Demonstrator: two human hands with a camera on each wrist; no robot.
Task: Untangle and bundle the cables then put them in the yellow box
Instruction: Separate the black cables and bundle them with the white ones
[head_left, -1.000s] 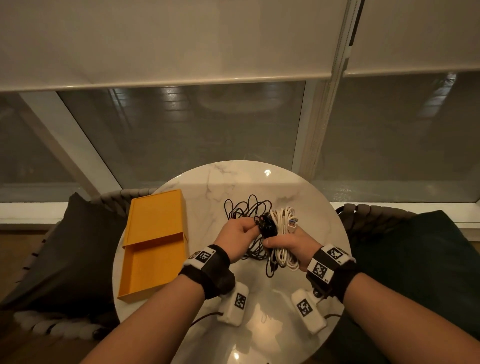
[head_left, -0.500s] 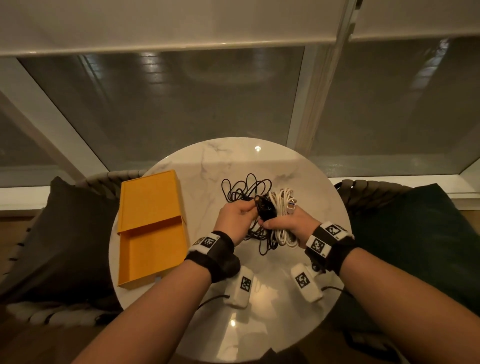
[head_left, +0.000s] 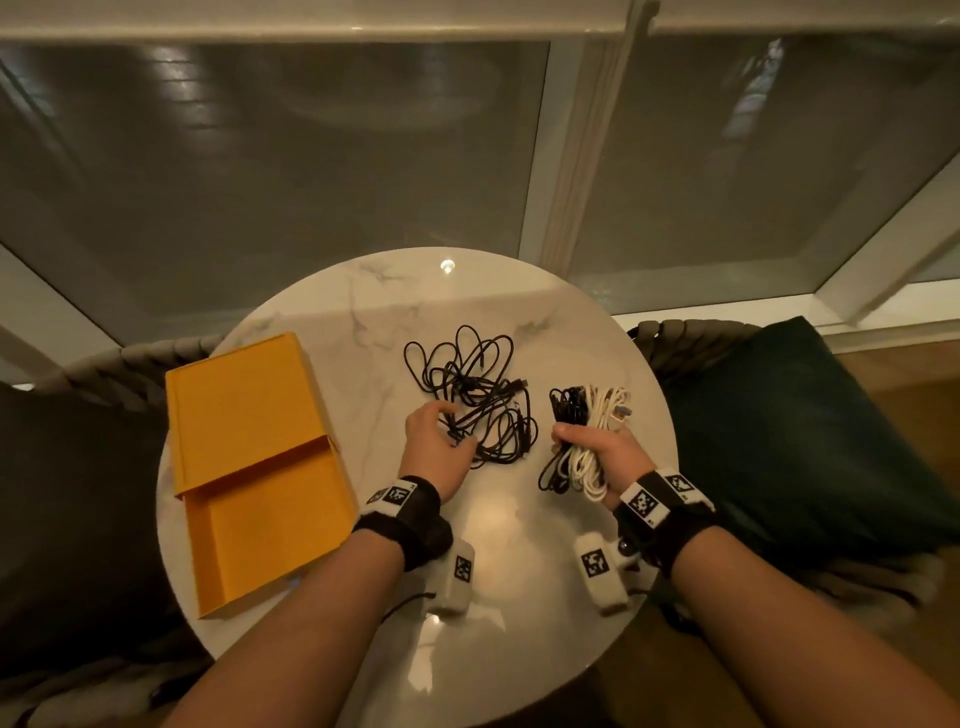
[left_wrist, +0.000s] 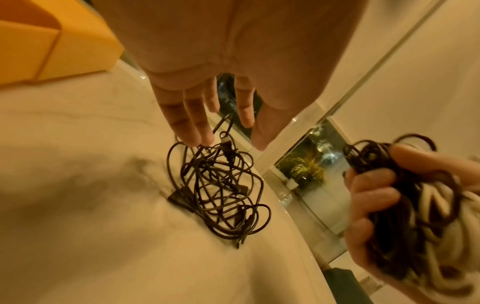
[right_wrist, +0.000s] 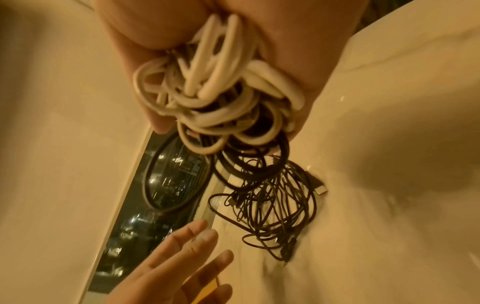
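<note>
Two hands work over a marble bench (head_left: 519, 545): the right hand (head_left: 605, 452) grips a bundle of cables (head_left: 584, 441), while the left hand (head_left: 434, 454) hovers with fingers (left_wrist: 192, 123) spread wide over loose black cables (head_left: 478, 395) beside a yellow box (head_left: 260, 467).

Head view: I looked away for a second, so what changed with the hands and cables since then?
The hands parted. The left hand let go of the bundle and now reaches open over the loose black cables on the table. The right hand carried the black-and-white bundle rightward, keeping its grip. The yellow box is unchanged, open and empty.
</note>
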